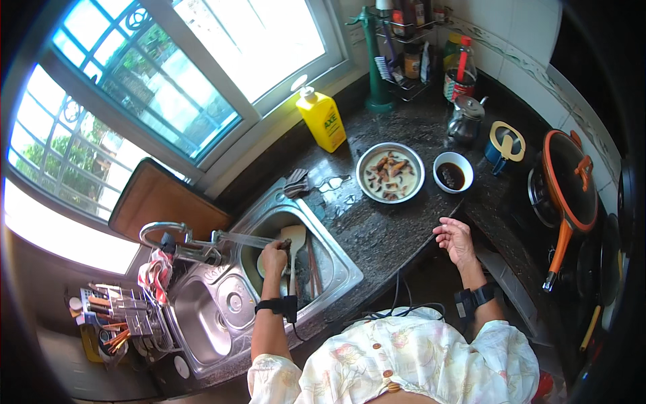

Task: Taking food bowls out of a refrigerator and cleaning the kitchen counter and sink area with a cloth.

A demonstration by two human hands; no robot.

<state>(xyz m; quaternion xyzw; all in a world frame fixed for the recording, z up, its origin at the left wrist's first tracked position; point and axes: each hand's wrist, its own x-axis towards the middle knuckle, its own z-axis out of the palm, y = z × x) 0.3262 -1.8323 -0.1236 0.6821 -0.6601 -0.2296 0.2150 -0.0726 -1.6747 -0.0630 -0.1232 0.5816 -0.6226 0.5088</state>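
Over the larger basin of the steel sink, my left hand is closed around a small dark item, too small to name, beside the water stream from the faucet. A pale spatula, chopsticks and a partly hidden pale dish lie in that basin. My right hand is raised near the counter's front edge, fingers loosely curled and apart, holding nothing that I can see. Beyond it stand a metal bowl of brown pieces in cloudy liquid and a white bowl of dark liquid.
A yellow soap bottle stands by the window. A striped cloth lies at the sink's corner. Right are a steel teapot, a blue container and a lidded orange pan on the stove. A cutting board leans behind the faucet.
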